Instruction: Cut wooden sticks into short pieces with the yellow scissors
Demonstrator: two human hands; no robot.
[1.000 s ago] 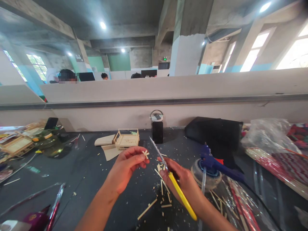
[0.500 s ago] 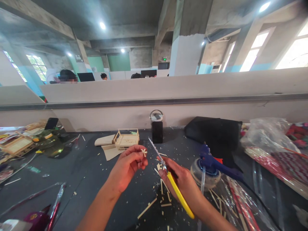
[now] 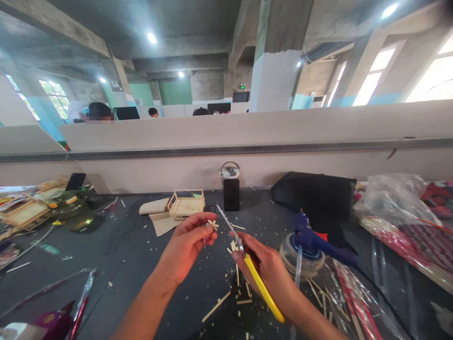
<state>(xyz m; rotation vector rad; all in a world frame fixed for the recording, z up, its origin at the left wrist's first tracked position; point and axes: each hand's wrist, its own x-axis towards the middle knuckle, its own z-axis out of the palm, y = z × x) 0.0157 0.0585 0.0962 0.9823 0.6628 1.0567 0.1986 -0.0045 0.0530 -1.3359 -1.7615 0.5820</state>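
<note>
Between thumb and fingertips my left hand (image 3: 193, 241) pinches a small pale star-shaped piece of crossed wooden sticks (image 3: 213, 225). My right hand (image 3: 264, 262) is closed around a yellow-handled cutting tool (image 3: 262, 287), its narrow metal blade pointing up and left, close to the star but apart from it. I cannot make out whether it is a knife or scissors. Below the hands, cut wooden sticks (image 3: 216, 307) and tiny chips are strewn over the dark table. Behind my left hand stands a small wooden tray with railings (image 3: 186, 206), with little bits inside.
A blue glue gun (image 3: 318, 241) rests on a round clear container (image 3: 300, 259) at right. A black phone (image 3: 231, 194) leans upright at the back. Plastic-wrapped material (image 3: 406, 226) lies far right. An olive translucent object (image 3: 76, 212) and another wooden model (image 3: 30, 215) sit left.
The star piece has turned in my left fingers and shows more edge-on. The tool in my right hand has shifted slightly left.
</note>
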